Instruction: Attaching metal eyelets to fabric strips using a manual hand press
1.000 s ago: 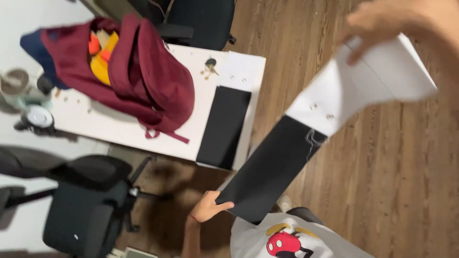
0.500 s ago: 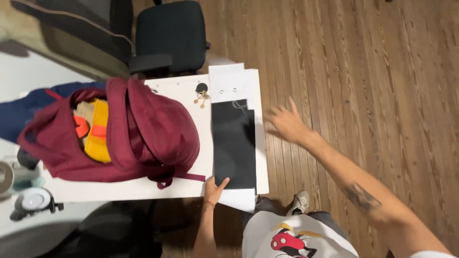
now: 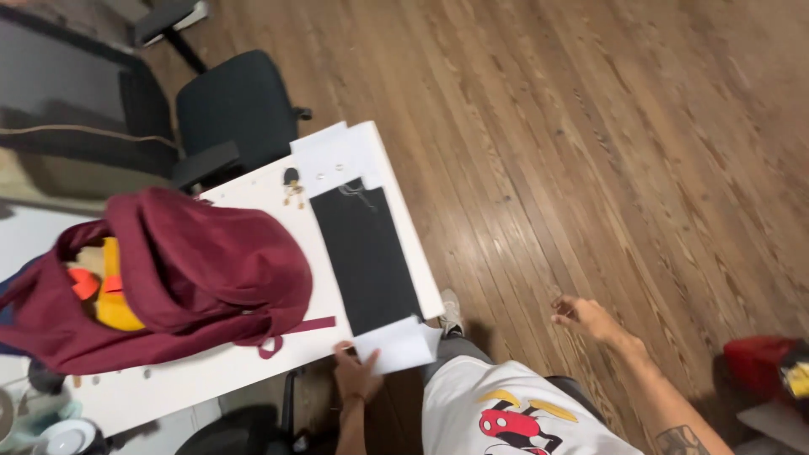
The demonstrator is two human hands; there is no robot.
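A long black sheet (image 3: 366, 257) with white paper at both ends lies flat along the right side of the white table (image 3: 244, 364). My left hand (image 3: 354, 377) grips its near white end (image 3: 396, 345), which hangs over the table's front edge. My right hand (image 3: 586, 318) hovers open over the wooden floor, to the right of the table, holding nothing. A maroon backpack (image 3: 202, 270) lies open on the table left of the sheet, with a yellow and orange item (image 3: 109, 295) inside.
A small bunch of keys (image 3: 292, 187) lies by the sheet's far white end (image 3: 333, 156). A black office chair (image 3: 232, 101) stands behind the table. A red object (image 3: 758, 364) sits on the floor at the far right. A bowl (image 3: 63, 436) is at the lower left.
The sheet, held up in the air by my right hand a second ago, now lies flat on the table. My right hand has let go and drawn back to the right.
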